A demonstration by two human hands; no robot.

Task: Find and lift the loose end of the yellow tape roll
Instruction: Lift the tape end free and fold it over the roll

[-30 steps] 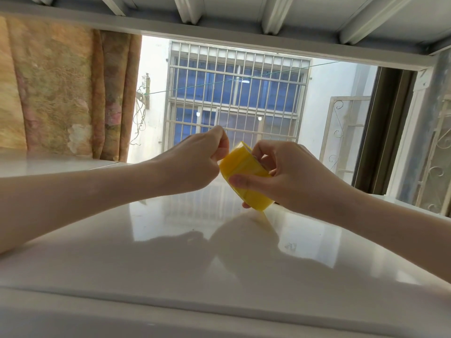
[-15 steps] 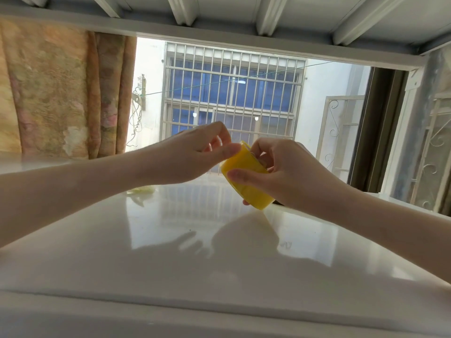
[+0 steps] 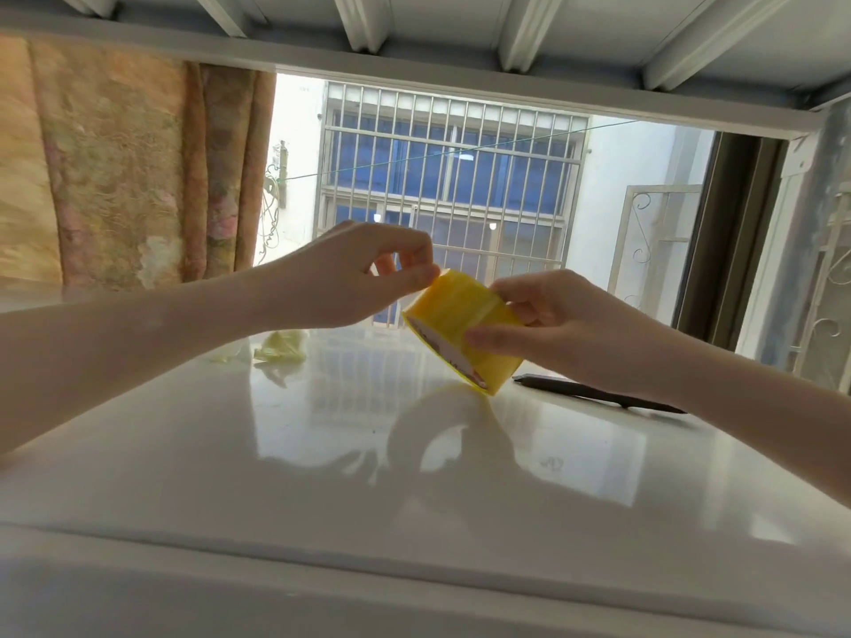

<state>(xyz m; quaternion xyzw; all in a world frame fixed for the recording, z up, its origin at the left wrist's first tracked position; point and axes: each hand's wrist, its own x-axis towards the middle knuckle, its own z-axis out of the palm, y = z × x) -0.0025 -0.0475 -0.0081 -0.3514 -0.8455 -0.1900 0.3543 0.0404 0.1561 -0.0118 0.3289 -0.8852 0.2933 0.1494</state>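
Tape roll [image 3: 465,333], yellow, held tilted above white table [image 3: 322,476] by right hand [image 3: 552,329]; left hand [image 3: 350,274] pinching its top edge. Best picked slowly with a fingernail.

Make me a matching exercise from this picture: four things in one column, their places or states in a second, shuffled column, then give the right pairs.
Things:
1. yellow tape roll
2. black pen
3. left hand
4. crumpled pale scrap

Places or states:
A. lying on the white table under the right forearm
B. pinching at the roll's top edge
C. tilted, gripped by the right hand
D. lying on the table behind the left forearm

Pairs: 1-C, 2-A, 3-B, 4-D
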